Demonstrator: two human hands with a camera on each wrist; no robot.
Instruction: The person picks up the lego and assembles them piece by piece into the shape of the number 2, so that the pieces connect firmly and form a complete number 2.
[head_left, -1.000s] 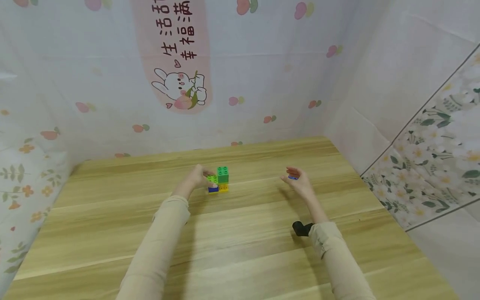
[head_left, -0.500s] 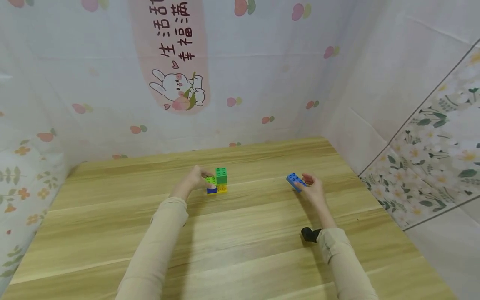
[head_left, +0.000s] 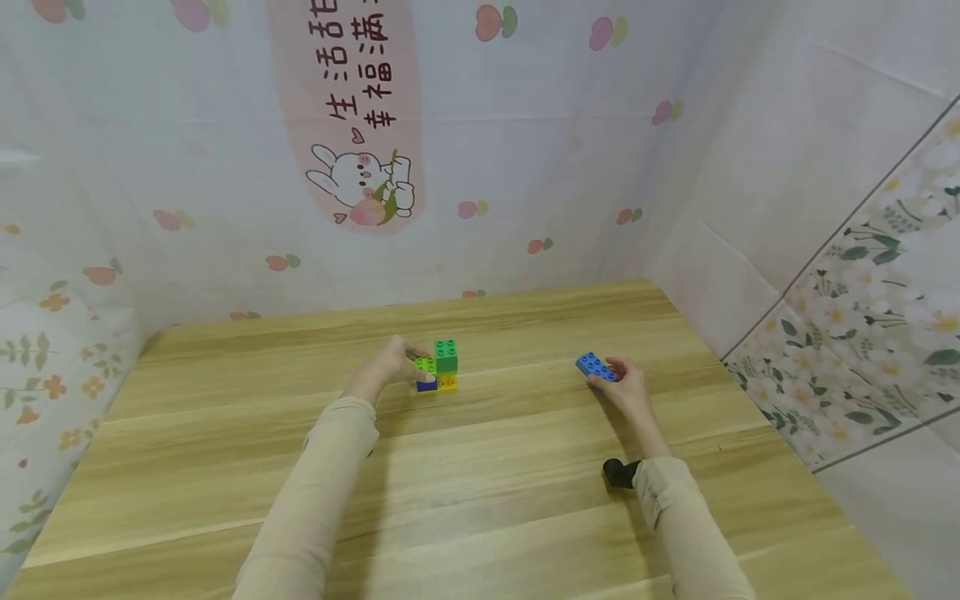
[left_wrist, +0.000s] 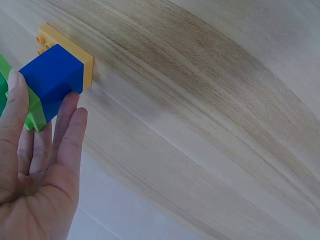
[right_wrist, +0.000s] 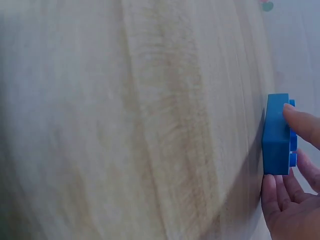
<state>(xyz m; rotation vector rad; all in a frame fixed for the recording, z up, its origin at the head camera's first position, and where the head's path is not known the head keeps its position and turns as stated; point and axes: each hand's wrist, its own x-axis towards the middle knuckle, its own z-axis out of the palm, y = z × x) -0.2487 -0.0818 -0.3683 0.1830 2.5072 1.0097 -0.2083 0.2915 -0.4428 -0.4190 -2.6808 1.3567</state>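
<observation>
Head view: right hand (head_left: 626, 390) pinches the blue brick (head_left: 595, 367), thumb vs fingers, studs facing away from the table (head_left: 487, 483); contact with the table I can't tell. Left hand (head_left: 390, 360) grips the brick stack (head_left: 441, 364), well apart, to the left. Left wrist view: thumb at the lime brick (left_wrist: 35, 111), fingers against the dark blue brick (left_wrist: 54, 75), yellow base (left_wrist: 88, 72) underneath. Green brick (head_left: 446, 358) is highest (black object (head_left: 618, 473) by right sleeve (head_left: 678, 508), identity unclear)
</observation>
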